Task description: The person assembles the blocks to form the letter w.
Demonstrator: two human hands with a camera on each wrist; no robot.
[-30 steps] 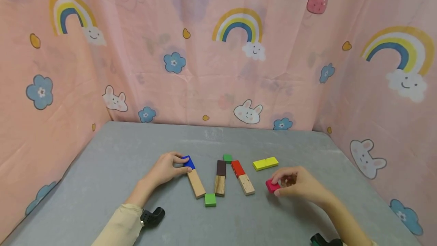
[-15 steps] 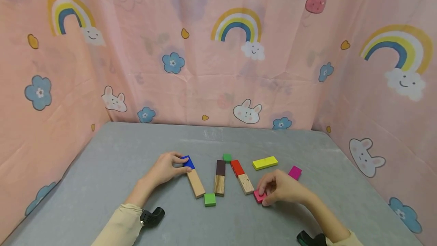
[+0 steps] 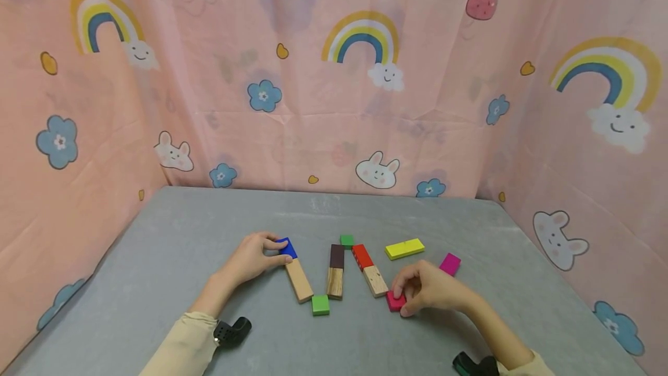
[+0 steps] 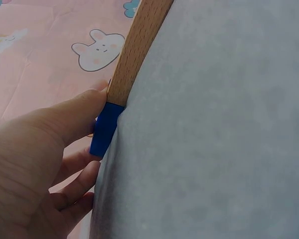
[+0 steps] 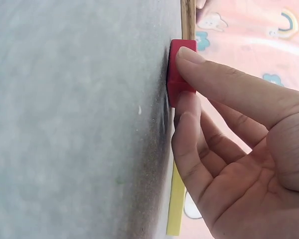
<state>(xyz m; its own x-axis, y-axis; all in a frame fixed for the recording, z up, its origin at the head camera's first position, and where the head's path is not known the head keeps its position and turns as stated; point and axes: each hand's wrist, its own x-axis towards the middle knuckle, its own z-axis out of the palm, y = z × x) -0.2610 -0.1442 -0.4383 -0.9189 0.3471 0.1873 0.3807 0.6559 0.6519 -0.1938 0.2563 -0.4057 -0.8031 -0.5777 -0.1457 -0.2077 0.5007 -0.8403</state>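
Observation:
My left hand (image 3: 256, 255) pinches a blue block (image 4: 105, 130) between thumb and fingers. A plain wooden block (image 3: 299, 281) runs on from its near end, towards a green square block (image 3: 320, 305). My right hand (image 3: 435, 289) grips a small crimson block (image 5: 182, 74), thumb on one side and fingertip on the other. The crimson block sits right at the lower corner of a pale wooden block (image 3: 375, 281), which joins a red block (image 3: 362, 256). Between these slanted rows lie a dark brown block (image 3: 337, 256) and a grained wooden block (image 3: 336, 283), end to end.
Another green block (image 3: 347, 241) lies at the back between the brown and red ones. A yellow block (image 3: 405, 249) and a magenta block (image 3: 450, 263) lie to the right on the grey table (image 3: 209, 213). A pink patterned curtain (image 3: 313, 132) surrounds the far sides.
My right hand has brought the crimson block left and nearer, down beside the pale wooden block, uncovering the magenta block. Over the last half second it barely moves. The left hand stays put.

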